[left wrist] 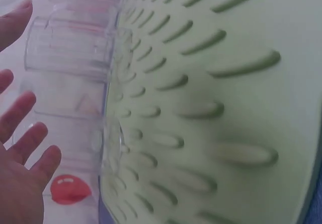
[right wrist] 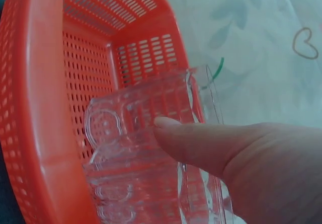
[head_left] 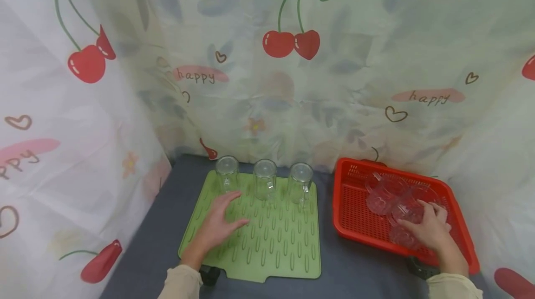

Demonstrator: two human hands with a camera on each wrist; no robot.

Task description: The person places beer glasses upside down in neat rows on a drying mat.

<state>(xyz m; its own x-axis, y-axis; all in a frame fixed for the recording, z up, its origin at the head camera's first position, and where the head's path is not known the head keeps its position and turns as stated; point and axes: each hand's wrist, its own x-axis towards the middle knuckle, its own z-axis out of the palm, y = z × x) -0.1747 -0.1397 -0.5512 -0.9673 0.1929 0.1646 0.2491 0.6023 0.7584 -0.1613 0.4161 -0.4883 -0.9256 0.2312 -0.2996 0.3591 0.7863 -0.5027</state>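
Note:
My left hand (head_left: 217,222) hovers over the green drying mat (head_left: 267,243), thumb and fingers spread, holding nothing. Three clear glass mugs, a left one (head_left: 227,173), a middle one (head_left: 265,180) and a right one (head_left: 300,183), stand upside down along the mat's back edge. Inside the red basket (head_left: 363,234), my right hand (head_left: 432,229) has its thumb and fingers around a clear glass mug (head_left: 407,213). The right wrist view shows the thumb (right wrist: 196,141) against the clear side of a mug (right wrist: 146,108); the other fingers are hidden there.
More clear mugs (head_left: 382,197) lie on their sides in the basket, close together. The basket stands right of the mat on a dark grey table (head_left: 154,243). Printed curtains (head_left: 259,81) hang behind and along both sides.

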